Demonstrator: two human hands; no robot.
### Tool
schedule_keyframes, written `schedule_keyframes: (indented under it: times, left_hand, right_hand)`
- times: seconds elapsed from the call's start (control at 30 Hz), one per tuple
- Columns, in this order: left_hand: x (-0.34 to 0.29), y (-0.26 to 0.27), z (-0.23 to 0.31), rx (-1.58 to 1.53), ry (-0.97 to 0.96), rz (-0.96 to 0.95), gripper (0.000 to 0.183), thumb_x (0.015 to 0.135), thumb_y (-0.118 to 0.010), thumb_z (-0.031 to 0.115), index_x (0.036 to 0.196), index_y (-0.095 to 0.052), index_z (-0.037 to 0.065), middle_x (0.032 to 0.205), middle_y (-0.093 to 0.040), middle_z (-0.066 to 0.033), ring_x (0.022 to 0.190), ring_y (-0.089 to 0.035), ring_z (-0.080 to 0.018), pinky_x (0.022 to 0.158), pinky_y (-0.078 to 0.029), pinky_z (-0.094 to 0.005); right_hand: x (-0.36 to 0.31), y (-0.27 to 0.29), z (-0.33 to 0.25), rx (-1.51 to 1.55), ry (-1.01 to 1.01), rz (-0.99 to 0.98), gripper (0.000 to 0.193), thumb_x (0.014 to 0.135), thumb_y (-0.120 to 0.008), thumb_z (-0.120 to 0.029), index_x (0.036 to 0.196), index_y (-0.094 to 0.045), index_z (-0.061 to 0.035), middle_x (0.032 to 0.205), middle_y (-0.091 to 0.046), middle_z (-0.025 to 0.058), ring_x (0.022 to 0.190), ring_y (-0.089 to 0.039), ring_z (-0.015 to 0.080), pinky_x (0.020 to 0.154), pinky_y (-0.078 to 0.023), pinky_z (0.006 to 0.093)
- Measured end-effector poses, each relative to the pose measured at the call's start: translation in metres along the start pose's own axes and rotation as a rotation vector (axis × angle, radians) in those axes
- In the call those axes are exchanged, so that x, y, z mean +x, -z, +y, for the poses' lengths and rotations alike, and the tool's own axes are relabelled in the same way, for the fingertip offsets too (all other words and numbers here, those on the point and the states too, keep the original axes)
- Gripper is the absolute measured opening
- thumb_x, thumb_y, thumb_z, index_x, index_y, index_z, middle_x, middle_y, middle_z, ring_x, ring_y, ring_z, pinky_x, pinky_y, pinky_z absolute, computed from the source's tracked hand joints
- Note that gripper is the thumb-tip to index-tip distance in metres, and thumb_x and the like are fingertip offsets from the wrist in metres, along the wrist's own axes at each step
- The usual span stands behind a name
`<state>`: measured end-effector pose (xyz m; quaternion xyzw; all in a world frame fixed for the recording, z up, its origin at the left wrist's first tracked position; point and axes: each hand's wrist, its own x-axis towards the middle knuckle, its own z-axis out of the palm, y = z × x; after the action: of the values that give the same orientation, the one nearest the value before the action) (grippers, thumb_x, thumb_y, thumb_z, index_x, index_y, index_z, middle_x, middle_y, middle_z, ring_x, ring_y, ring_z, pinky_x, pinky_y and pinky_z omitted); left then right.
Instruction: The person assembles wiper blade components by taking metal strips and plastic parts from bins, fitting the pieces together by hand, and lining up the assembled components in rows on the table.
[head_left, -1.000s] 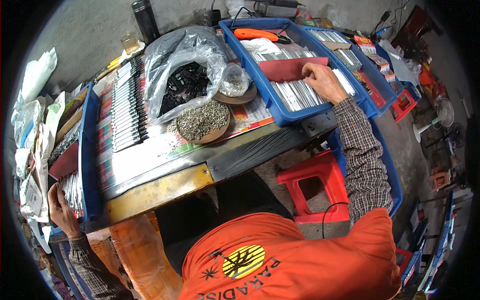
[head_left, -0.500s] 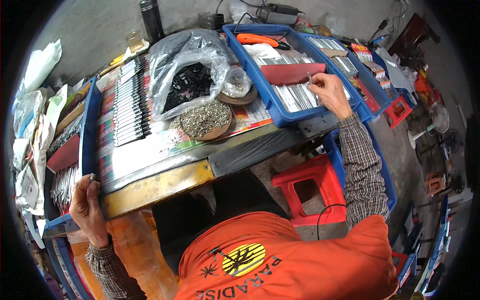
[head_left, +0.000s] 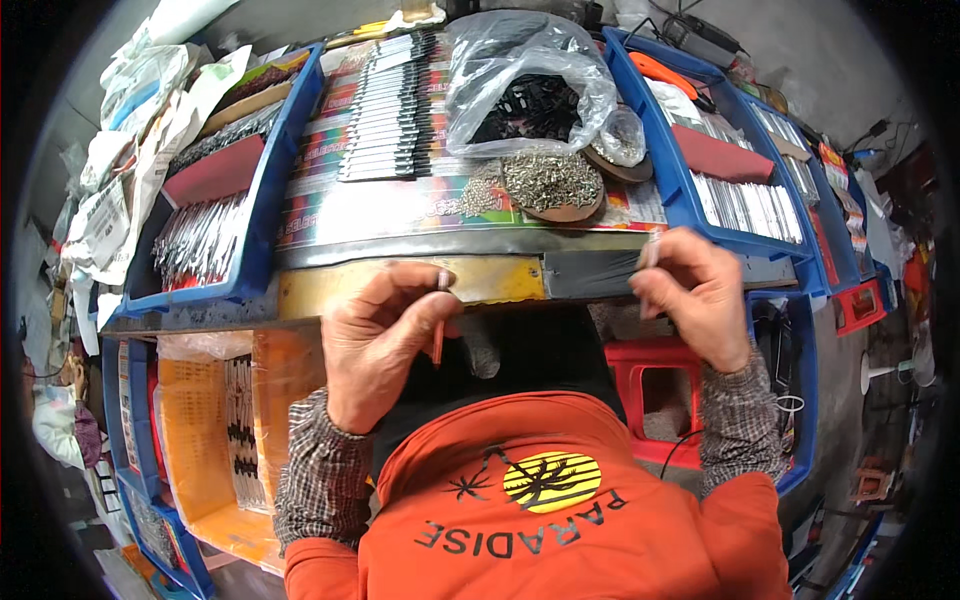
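Observation:
My left hand [head_left: 378,335] is raised in front of the table's front edge, fingers pinched on a thin narrow strip [head_left: 438,342] with a pale upper end and a reddish-brown lower part. Across from it, my right hand [head_left: 697,290] pinches a slim pale metal strip [head_left: 655,246], slightly blurred, between thumb and fingers. The two hands are apart. Beyond my right hand, a blue tray [head_left: 655,165] holds upright rows of silver metal strips [head_left: 745,208] behind a red divider. Another blue tray [head_left: 262,225], left of my left hand, holds similar silver strips [head_left: 200,243].
On the table lie a row of black-and-silver pieces [head_left: 388,110], a plastic bag of black parts [head_left: 525,108] and a round dish heaped with small metal pins [head_left: 553,183]. Below are an orange crate [head_left: 195,400] and a red stool [head_left: 655,358].
My right hand has left the strips in the right tray, coming back toward me with a strip. My left hand has moved right from beside the left tray. The view has turned left.

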<state>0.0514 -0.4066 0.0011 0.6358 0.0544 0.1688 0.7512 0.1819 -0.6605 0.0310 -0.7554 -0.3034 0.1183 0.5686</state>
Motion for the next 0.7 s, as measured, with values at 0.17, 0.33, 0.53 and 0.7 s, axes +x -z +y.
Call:
schedule_keyframes:
  times: [0.17,0.33,0.53,0.7]
  left_hand:
    - [-0.009,-0.005,-0.009,-0.074,0.156,-0.042,0.013,0.086,-0.066,0.004,0.096,-0.062,-0.002,0.081,-0.068,-0.0102,0.066,-0.066,-0.0139,0.052,-0.053,-0.022]
    - [-0.013,-0.008,-0.016,-0.111,0.175,-0.076,0.011,0.084,-0.067,0.002,0.093,-0.063,-0.003,0.079,-0.067,-0.0087,0.067,-0.065,-0.0127,0.053,-0.051,-0.0209]
    - [-0.016,-0.01,-0.027,-0.17,0.172,-0.074,0.012,0.084,-0.067,0.0,0.095,-0.063,-0.003,0.08,-0.066,-0.006,0.064,-0.061,-0.0086,0.051,-0.05,-0.0204]
    - [-0.015,-0.013,-0.034,-0.206,0.195,-0.069,0.012,0.084,-0.069,0.002,0.094,-0.064,-0.003,0.079,-0.066,-0.0051,0.063,-0.059,-0.0068,0.052,-0.049,-0.0196]
  right_hand:
    - [-0.004,-0.048,0.005,0.25,-0.105,-0.176,0.026,0.083,-0.066,0.002,0.108,-0.058,0.002,0.077,-0.058,0.0018,0.06,-0.058,0.0061,0.053,-0.048,0.0204]
    - [-0.004,-0.082,0.017,0.277,0.017,-0.295,0.037,0.084,-0.065,0.002,0.12,-0.054,0.0032,0.082,-0.061,0.0029,0.073,-0.063,0.009,0.062,-0.055,0.0229]
    - [-0.007,-0.098,0.019,0.288,0.039,-0.281,0.038,0.085,-0.066,0.0,0.121,-0.054,0.0028,0.09,-0.065,0.0072,0.074,-0.063,0.0097,0.061,-0.054,0.0232]
    - [-0.01,-0.103,0.024,0.222,0.08,-0.213,0.039,0.084,-0.067,0.001,0.121,-0.054,0.0024,0.097,-0.066,0.0083,0.071,-0.064,0.0101,0.06,-0.053,0.0231]
